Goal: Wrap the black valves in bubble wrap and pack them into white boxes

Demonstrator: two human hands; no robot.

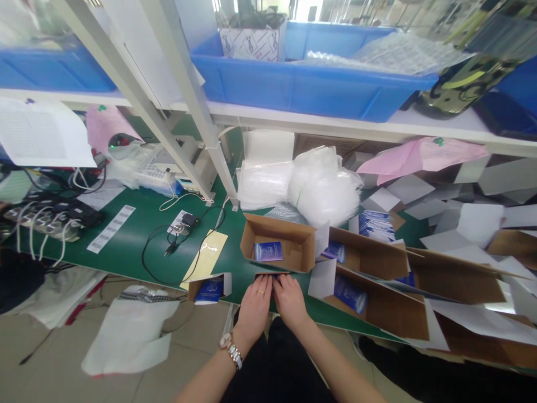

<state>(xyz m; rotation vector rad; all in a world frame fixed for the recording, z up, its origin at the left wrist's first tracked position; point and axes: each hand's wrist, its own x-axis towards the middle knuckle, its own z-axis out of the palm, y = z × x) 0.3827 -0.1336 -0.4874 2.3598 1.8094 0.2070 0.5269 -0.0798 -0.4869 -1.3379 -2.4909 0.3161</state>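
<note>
My left hand (254,305) and my right hand (288,299) lie side by side at the near edge of the green table (134,235). Both press with curled fingers on a small dark blue item (271,276), most of it hidden under my fingers. Just behind it stands an open cardboard box (279,243) with a blue booklet (268,251) inside. A watch is on my left wrist.
To the right lie several open cardboard boxes (377,285) with blue booklets and white flaps. A small box with a booklet (208,288) sits left of my hands. Plastic bags (319,182), cables (176,246), a power strip (42,218) and blue bins (310,84) on a shelf surround.
</note>
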